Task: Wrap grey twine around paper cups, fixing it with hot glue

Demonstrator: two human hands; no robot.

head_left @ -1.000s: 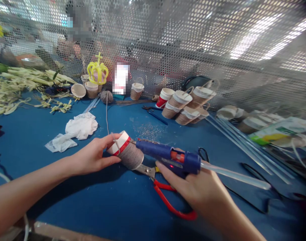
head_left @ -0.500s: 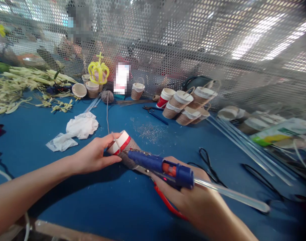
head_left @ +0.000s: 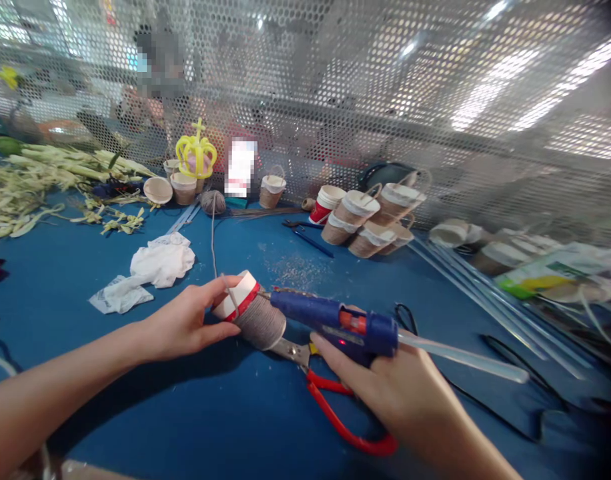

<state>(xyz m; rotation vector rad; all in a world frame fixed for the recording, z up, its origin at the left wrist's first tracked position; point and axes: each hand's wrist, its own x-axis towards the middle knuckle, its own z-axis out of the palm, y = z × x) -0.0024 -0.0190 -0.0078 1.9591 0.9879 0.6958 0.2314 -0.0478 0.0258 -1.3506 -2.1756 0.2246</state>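
Note:
My left hand [head_left: 198,317] is closed on a paper cup [head_left: 260,321] that lies tilted on its side. Grey-brown yarn is wound round most of the cup, leaving a red and white band bare near the rim. A strand of yarn [head_left: 213,243] runs from my left fingers back to a yarn ball [head_left: 213,202]. In my right hand [head_left: 385,383] is a blue glue gun [head_left: 330,319], a clear glue stick [head_left: 465,357] poking out behind. Its nozzle points at the cup's red band. Beneath the gun lie red-handled scissors [head_left: 330,403], their blades partly hidden by the cup.
Several wrapped cups [head_left: 353,210] stand stacked at the back right, beside clear glue sticks [head_left: 485,303]. A crumpled white tissue [head_left: 163,260] lies left of the cup. Pliers [head_left: 305,225], a yellow crown [head_left: 196,157] and pale husks [head_left: 50,173] line the back by a perforated metal panel [head_left: 305,100].
The glue gun has drawn back to the right, its nozzle now at the cup's edge. More of the wound cup and the scissors shows. My left hand keeps its hold.

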